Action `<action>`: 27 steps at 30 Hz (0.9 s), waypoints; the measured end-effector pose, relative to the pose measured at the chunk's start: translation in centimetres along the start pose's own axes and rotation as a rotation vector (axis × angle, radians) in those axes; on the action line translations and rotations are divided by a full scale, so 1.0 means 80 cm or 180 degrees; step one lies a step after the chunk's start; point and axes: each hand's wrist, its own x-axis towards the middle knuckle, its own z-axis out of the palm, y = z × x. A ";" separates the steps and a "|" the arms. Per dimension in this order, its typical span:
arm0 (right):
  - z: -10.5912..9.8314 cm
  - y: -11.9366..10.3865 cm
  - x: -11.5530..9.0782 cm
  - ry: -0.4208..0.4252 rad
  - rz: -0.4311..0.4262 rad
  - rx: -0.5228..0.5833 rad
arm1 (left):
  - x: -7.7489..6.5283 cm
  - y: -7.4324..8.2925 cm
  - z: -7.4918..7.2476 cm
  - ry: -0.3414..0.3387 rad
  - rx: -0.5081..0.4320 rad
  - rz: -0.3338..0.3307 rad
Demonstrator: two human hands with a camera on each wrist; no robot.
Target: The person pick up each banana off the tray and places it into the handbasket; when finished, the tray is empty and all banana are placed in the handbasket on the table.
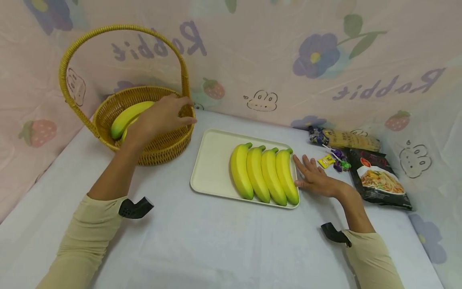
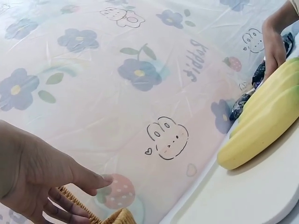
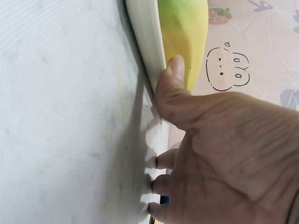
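My left hand (image 1: 162, 118) reaches over the wicker basket (image 1: 164, 154), thumb and fingers apart, near the base of its handle. In the left wrist view nothing shows between the thumb and fingers of the left hand (image 2: 51, 179). Inside the basket lies a banana (image 1: 126, 120), with more yellow beneath it partly hidden by my forearm. Several bananas (image 1: 257, 173) lie side by side on the right part of a pale tray (image 1: 213, 164). At the tray's right edge is my right hand (image 1: 319, 180), fingers spread; the right wrist view shows its thumb at the rim.
Right of my right hand are a black noodle packet (image 1: 379, 178), a long yellowish packet (image 1: 350, 139), a small yellow packet (image 1: 326, 161) and wrapped lollipops (image 1: 339, 158). A printed cloth wall (image 1: 234, 60) stands behind the white table (image 1: 216, 241). The basket's tall handle (image 1: 119, 27) arches above it.
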 end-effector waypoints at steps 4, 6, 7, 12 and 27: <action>0.001 0.002 0.001 0.0013 -0.0005 0.0006 | 0.002 0.009 0.007 0.0038 0.0077 0.0071; 0.000 0.001 0.001 0.0021 -0.0036 0.0039 | 0.005 0.013 0.012 0.0039 0.0058 0.0122; 0.000 0.000 0.001 0.0023 -0.0062 0.0067 | 0.006 0.016 0.015 0.0031 0.0035 0.0143; 0.001 0.001 0.000 0.0037 -0.0088 0.0059 | 0.010 0.023 0.026 -0.0026 0.0093 0.0239; -0.001 -0.005 -0.001 -0.0022 0.0018 -0.0081 | 0.017 0.047 0.055 -0.0110 0.0344 0.0253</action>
